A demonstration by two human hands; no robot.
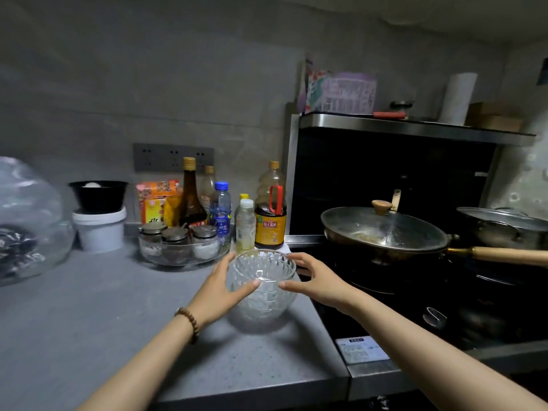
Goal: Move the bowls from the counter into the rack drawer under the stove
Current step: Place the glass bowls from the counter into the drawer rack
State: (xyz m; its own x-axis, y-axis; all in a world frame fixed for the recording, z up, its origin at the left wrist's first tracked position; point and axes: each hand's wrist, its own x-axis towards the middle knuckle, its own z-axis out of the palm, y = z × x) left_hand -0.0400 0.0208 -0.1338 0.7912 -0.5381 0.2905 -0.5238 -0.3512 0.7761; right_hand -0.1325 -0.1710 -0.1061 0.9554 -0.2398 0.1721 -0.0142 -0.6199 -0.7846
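Observation:
A cut-glass bowl point(262, 271) sits on top of a second glass bowl point(264, 312) on the grey counter point(89, 321), near its right end beside the stove. My left hand point(219, 289) cups the top bowl's left side, thumb on the near rim and fingers behind it. My right hand point(320, 283) mirrors this on the right side, thumb tip at the near rim. A black bowl point(99, 195) rests on a white tub at the back left. The rack drawer under the stove is out of view.
Behind the bowls stand a glass tray of spice jars point(184, 250) and several bottles point(269, 215). A lidded frying pan point(382, 229) and a second lidded pot point(504, 226) sit on the black stove point(385, 307) to the right. A clear plastic bag point(26, 221) lies far left.

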